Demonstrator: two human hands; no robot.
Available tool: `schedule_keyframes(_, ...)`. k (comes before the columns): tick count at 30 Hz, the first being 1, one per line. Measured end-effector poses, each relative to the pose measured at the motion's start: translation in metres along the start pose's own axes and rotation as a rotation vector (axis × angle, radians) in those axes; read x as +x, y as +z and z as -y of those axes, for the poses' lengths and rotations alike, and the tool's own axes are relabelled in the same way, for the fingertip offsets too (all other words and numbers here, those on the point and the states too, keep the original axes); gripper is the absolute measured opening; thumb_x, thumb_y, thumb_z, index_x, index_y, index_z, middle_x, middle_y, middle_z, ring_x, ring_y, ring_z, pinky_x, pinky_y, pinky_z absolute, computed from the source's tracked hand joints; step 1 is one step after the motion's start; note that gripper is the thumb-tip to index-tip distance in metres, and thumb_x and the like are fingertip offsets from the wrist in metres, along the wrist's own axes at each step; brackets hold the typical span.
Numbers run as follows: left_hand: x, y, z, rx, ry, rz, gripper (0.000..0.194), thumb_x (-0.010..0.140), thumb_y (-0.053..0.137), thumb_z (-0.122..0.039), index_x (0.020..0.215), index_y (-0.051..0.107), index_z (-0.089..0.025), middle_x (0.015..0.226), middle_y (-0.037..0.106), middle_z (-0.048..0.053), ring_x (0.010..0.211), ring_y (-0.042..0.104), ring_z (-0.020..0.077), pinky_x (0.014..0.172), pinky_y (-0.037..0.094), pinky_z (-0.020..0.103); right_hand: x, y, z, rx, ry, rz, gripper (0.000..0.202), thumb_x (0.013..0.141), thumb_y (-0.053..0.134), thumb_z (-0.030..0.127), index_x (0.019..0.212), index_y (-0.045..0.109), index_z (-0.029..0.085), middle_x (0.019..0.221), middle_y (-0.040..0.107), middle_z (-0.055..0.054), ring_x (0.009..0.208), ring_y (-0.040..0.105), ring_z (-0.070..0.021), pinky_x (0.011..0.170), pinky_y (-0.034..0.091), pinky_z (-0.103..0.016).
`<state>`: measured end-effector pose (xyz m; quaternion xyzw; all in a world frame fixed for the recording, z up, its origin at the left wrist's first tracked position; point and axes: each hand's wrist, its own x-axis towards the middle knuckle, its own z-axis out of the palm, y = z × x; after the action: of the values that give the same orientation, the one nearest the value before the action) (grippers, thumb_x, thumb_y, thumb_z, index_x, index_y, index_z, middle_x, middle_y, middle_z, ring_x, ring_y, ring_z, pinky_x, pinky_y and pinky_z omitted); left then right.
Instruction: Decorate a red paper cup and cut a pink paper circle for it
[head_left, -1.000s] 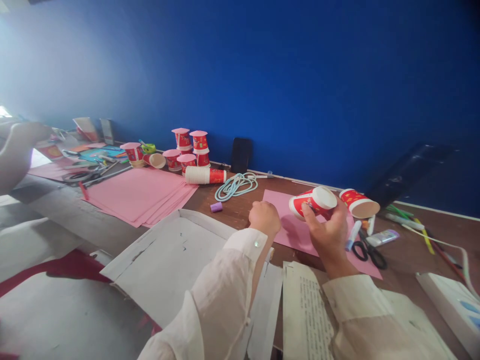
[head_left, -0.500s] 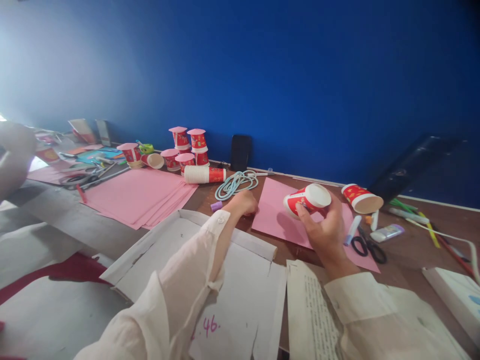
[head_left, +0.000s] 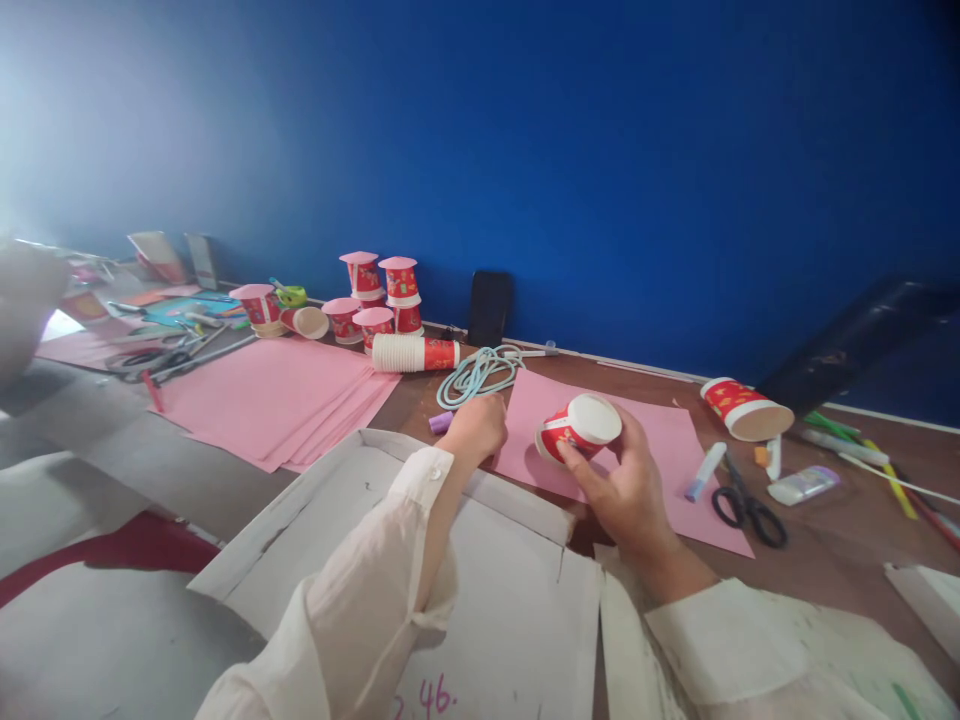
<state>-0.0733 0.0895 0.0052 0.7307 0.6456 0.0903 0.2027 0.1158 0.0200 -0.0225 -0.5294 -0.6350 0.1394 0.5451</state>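
My right hand (head_left: 626,480) is wrapped round a red paper cup (head_left: 574,432). The cup is tilted, its white end turned up, low over or touching a pink sheet of paper (head_left: 694,450); which one I cannot tell. At the left edge of that sheet is my left hand (head_left: 478,430), its fingers curled closed; anything inside them is hidden. Beside it lie a purple marker cap (head_left: 441,423) and a coil of pale blue cord (head_left: 476,374). A marker (head_left: 706,470) and black-handled scissors (head_left: 742,508) lie right of the held cup.
A nested stack of paper cups (head_left: 416,353) lies near several cups with pink paper tops (head_left: 399,264). Left is a pile of pink sheets (head_left: 277,390). Another cup (head_left: 742,407) lies at the right, a dark phone (head_left: 490,307) leans on the wall, and a white box lid (head_left: 517,580) lies in front.
My right hand has carried the cup left and slightly down over the pink sheet. My left hand stays closed near the sheet's left edge. The view has shifted a little.
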Motion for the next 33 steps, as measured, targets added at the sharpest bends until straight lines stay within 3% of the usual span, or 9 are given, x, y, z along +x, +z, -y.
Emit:
schedule_keyframes(7, 0.009, 0.012, 0.001, 0.064, 0.081, -0.042, 0.021, 0.077, 0.06, -0.011, 0.094, 0.071, -0.01, 0.077, 0.073, 0.014, 0.077, 0.07, 0.0233, 0.073, 0.05, 0.028, -0.003, 0.012, 0.003, -0.019, 0.06, 0.062, 0.067, 0.075, 0.075, 0.049, 0.131, 0.052, 0.022, 0.126, 0.062, -0.012, 0.113, 0.061, -0.0282, 0.097, 0.05, -0.045)
schedule_keyframes(15, 0.012, 0.019, -0.001, 0.065, 0.133, -0.054, 0.028, 0.078, 0.056, -0.012, 0.102, 0.072, -0.013, 0.089, 0.075, 0.016, 0.083, 0.07, 0.0256, 0.076, 0.05, 0.031, -0.006, 0.014, 0.002, -0.039, 0.092, 0.097, 0.069, 0.073, 0.076, 0.052, 0.131, 0.051, 0.024, 0.128, 0.062, -0.011, 0.115, 0.06, -0.0281, 0.098, 0.049, -0.044)
schedule_keyframes(23, 0.0, 0.004, 0.003, 0.012, 0.14, -0.149, 0.021, 0.082, 0.055, -0.017, 0.087, 0.075, -0.017, 0.09, 0.074, 0.012, 0.085, 0.068, 0.0244, 0.079, 0.049, 0.032, -0.006, 0.015, 0.005, -0.113, 0.144, 0.146, 0.076, 0.073, 0.073, 0.057, 0.137, 0.049, 0.025, 0.134, 0.062, -0.01, 0.121, 0.059, -0.0302, 0.1, 0.049, -0.045)
schedule_keyframes(25, -0.003, -0.001, 0.001, -0.056, 0.151, -0.248, 0.025, 0.086, 0.049, -0.018, 0.086, 0.074, -0.018, 0.096, 0.073, 0.011, 0.089, 0.067, 0.0227, 0.081, 0.049, 0.032, -0.005, 0.016, 0.007, -0.128, 0.154, 0.152, 0.077, 0.072, 0.072, 0.058, 0.138, 0.048, 0.025, 0.135, 0.062, -0.011, 0.122, 0.058, -0.0305, 0.101, 0.048, -0.045)
schedule_keyframes(28, -0.006, -0.007, -0.004, -0.37, 0.23, -0.428, 0.023, 0.09, 0.052, -0.027, 0.086, 0.073, -0.02, 0.095, 0.073, 0.006, 0.091, 0.065, 0.0196, 0.083, 0.048, 0.03, -0.004, 0.016, 0.01, -0.136, 0.175, 0.177, 0.076, 0.074, 0.07, 0.057, 0.139, 0.048, 0.025, 0.137, 0.06, -0.01, 0.125, 0.057, -0.0301, 0.102, 0.048, -0.045)
schedule_keyframes(31, -0.01, -0.01, -0.011, -0.672, 0.327, -0.442, 0.027, 0.09, 0.057, -0.041, 0.095, 0.073, -0.02, 0.101, 0.073, 0.004, 0.094, 0.065, 0.0173, 0.082, 0.049, 0.027, -0.003, 0.017, 0.012, -0.158, 0.217, 0.21, 0.075, 0.075, 0.069, 0.056, 0.14, 0.048, 0.027, 0.137, 0.061, -0.009, 0.125, 0.058, -0.0302, 0.1, 0.049, -0.045)
schedule_keyframes(33, -0.013, -0.012, -0.015, -0.755, 0.37, -0.399, 0.033, 0.089, 0.059, -0.047, 0.102, 0.072, -0.02, 0.108, 0.071, 0.005, 0.098, 0.064, 0.0168, 0.083, 0.048, 0.026, -0.002, 0.017, 0.011, -0.179, 0.229, 0.233, 0.077, 0.074, 0.069, 0.057, 0.141, 0.047, 0.027, 0.136, 0.062, -0.009, 0.125, 0.058, -0.0314, 0.098, 0.05, -0.046)
